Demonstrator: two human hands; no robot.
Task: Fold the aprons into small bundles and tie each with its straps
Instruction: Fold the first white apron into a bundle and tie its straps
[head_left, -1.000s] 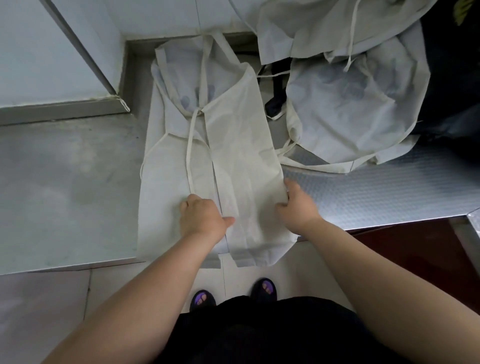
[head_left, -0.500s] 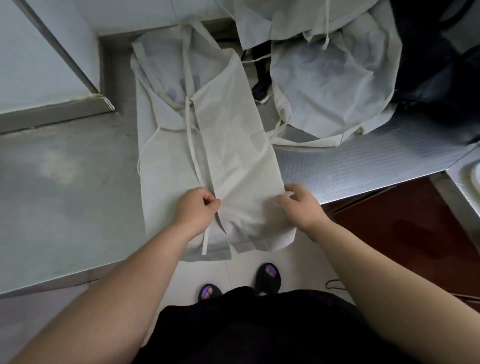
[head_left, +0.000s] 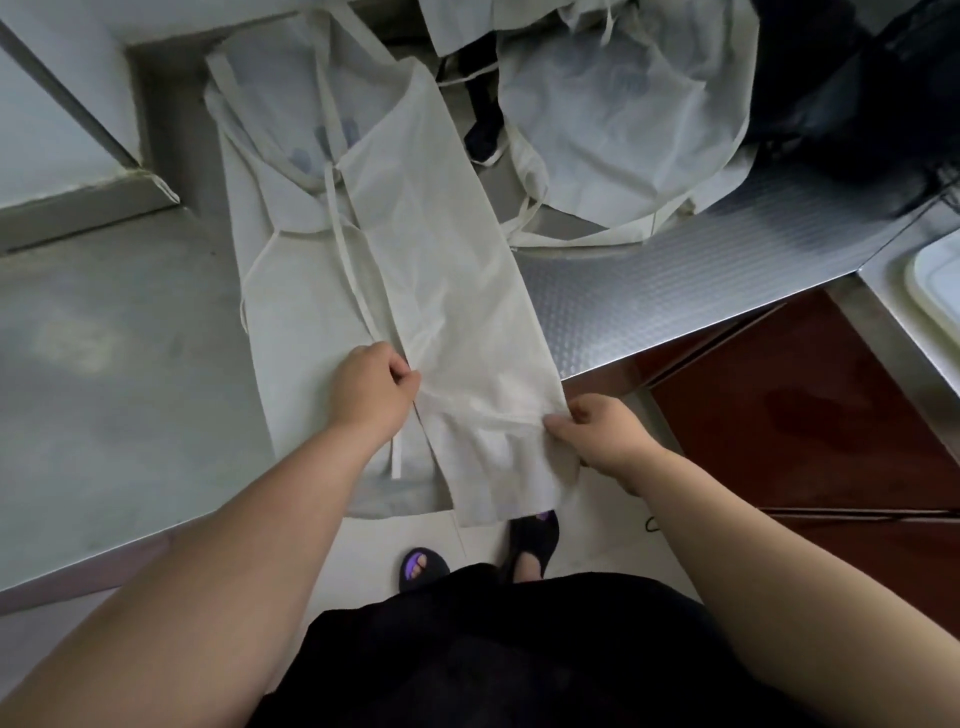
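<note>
A white apron (head_left: 441, 249) lies lengthwise on the steel counter (head_left: 119, 395), its right side folded over the middle and its lower end hanging past the counter's front edge. A thin strap (head_left: 347, 260) runs down its centre. My left hand (head_left: 371, 387) pinches the inner edge of the folded flap near the counter's edge. My right hand (head_left: 597, 431) pinches the flap's outer right edge, lifted a little off the counter.
More white aprons (head_left: 623, 114) lie heaped at the back right, with dark cloth (head_left: 852, 104) beside them. A white tray (head_left: 935, 291) sits at the far right. A raised ledge (head_left: 62, 130) borders the back left. Below are tiled floor and my sandalled feet (head_left: 530, 540).
Both hands went from pressing flat on the apron to pinching the folded flap's edges. My right hand slid nearer to me and raised its edge. The view shifted right.
</note>
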